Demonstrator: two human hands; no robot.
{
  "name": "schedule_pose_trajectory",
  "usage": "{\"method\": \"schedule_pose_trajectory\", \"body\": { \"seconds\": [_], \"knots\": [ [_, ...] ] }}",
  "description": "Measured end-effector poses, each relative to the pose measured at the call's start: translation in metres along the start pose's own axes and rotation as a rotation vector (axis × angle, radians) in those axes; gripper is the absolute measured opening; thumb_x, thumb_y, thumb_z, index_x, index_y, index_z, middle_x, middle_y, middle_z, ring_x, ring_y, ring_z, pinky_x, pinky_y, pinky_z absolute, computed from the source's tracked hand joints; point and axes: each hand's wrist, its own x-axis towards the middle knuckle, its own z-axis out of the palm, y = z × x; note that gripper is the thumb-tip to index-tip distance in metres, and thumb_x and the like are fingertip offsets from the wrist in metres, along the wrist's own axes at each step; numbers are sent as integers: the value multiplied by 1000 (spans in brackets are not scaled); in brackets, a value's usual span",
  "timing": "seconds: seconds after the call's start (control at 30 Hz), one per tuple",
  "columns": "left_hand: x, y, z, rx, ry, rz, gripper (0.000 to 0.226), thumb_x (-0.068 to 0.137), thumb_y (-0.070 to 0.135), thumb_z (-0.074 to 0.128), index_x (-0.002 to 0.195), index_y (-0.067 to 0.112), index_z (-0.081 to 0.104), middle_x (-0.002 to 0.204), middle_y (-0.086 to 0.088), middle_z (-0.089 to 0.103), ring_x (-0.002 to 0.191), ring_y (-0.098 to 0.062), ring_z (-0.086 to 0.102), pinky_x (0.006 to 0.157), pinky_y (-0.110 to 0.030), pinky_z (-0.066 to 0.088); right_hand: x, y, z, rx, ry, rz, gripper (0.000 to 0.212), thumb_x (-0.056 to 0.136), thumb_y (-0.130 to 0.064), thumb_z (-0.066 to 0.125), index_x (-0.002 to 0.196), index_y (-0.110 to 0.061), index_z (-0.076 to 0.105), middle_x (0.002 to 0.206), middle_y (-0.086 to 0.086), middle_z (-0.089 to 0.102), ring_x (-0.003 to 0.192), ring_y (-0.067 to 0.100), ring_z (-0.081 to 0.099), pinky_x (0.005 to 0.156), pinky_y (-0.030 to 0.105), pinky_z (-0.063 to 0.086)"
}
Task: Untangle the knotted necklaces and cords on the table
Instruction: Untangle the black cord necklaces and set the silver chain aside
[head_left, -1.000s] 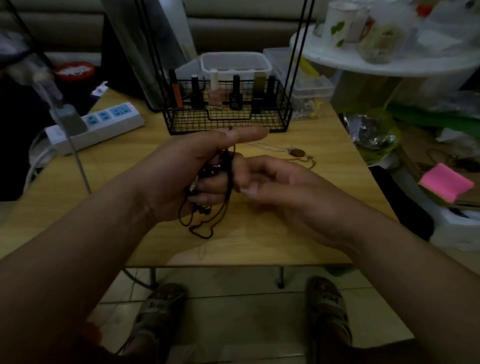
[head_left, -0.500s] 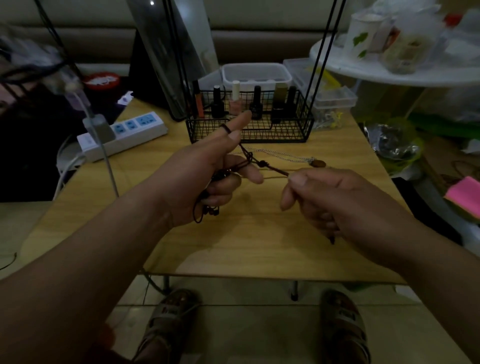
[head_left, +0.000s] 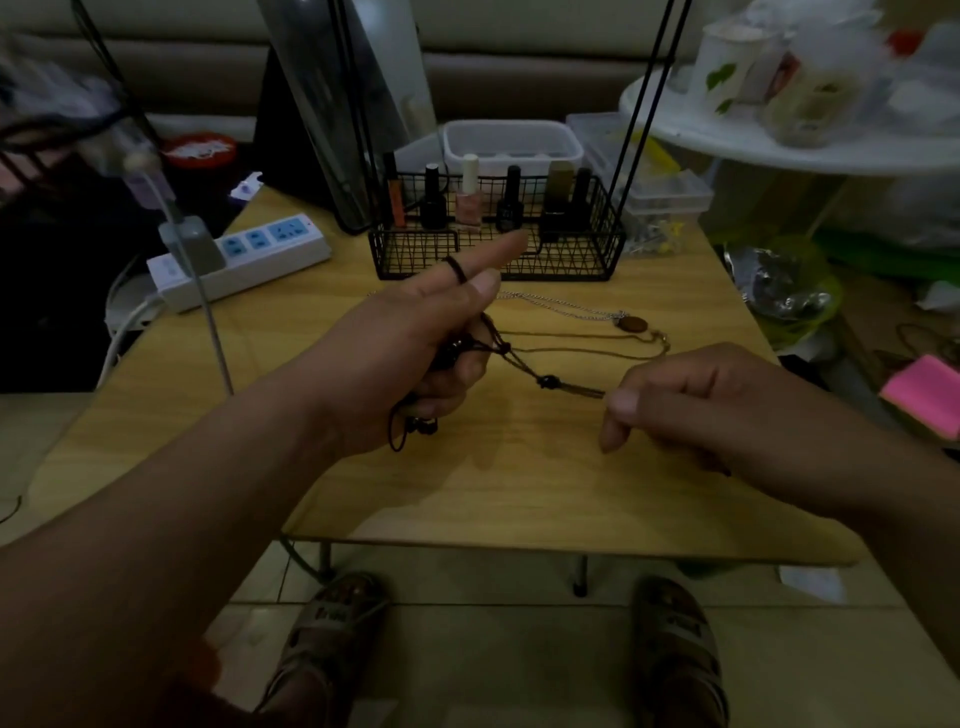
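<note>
The scene is dim, so fine detail of the knotting is hard to read. The left hand (head_left: 415, 358) is raised above the counter (head_left: 519, 493), its forefinger straight and pointing away with a loop of the dark cord (head_left: 571, 388) wound round it, the thumb lying alongside and the lower fingers curled round a bunch of the same cord. How that bunch is tangled cannot be told, since the palm and fingers hide most of it; only a short loop and some small dark beads hang out under the hand. From the left hand one strand runs taut to the right, through a small knot (head_left: 545, 382), to the right hand (head_left: 691, 400), which pinches its end between thumb and forefinger. The right hand's other fingers are curled under and out of sight, and a bit of dark cord shows below it. Beyond the taut strand a silver chain (head_left: 561, 306) with an oval pendant (head_left: 632, 325) and a thin brown cord (head_left: 571, 338) lie flat on the counter, their left ends hidden behind the left hand. Farther back stand a wire basket (head_left: 498, 254) of small bottles, and a power strip (head_left: 244, 260) to its left.
</note>
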Motion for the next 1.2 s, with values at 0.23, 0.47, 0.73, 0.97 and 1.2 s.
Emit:
{"method": "schedule_pose_trajectory", "body": {
  "seconds": [0.23,0.47,0.73,0.97,1.2],
  "knots": [
    [2,1,16,78,-95,4,39,110,32,44,144,49,55,65,-4,48,54,-19,30,48,-29,21,12,5,11,-82,-170,103,25,94,-47,63,113,-34,70,91,-5,76,70,10,65,65,25,52],
    [8,0,22,81,-155,5,41,111,29,44,146,49,53,67,-8,49,51,-16,30,47,-28,24,24,9,25,27,176,-65,17,93,-37,73,107,-28,70,106,-11,73,97,1,68,80,24,53],
    [7,1,16,149,-157,6,50,108,16,48,143,52,55,75,-11,60,52,-19,26,49,-32,21,19,10,25,210,179,-143,13,97,-20,66,98,-11,76,99,5,78,99,21,72,87,26,55],
    [0,-1,16,270,-176,86,70,100,0,57,149,48,48,95,-14,73,52,-14,36,46,-27,30,19,12,23,497,150,-86,16,99,-17,59,99,-4,69,85,11,72,86,28,72,88,43,58],
    [1,-3,19,344,-142,113,56,100,0,59,141,38,57,101,-5,76,62,-27,41,49,-31,33,22,5,22,851,84,69,17,101,-17,47,95,-10,61,67,0,44,49,9,33,42,22,31]
  ]
}}
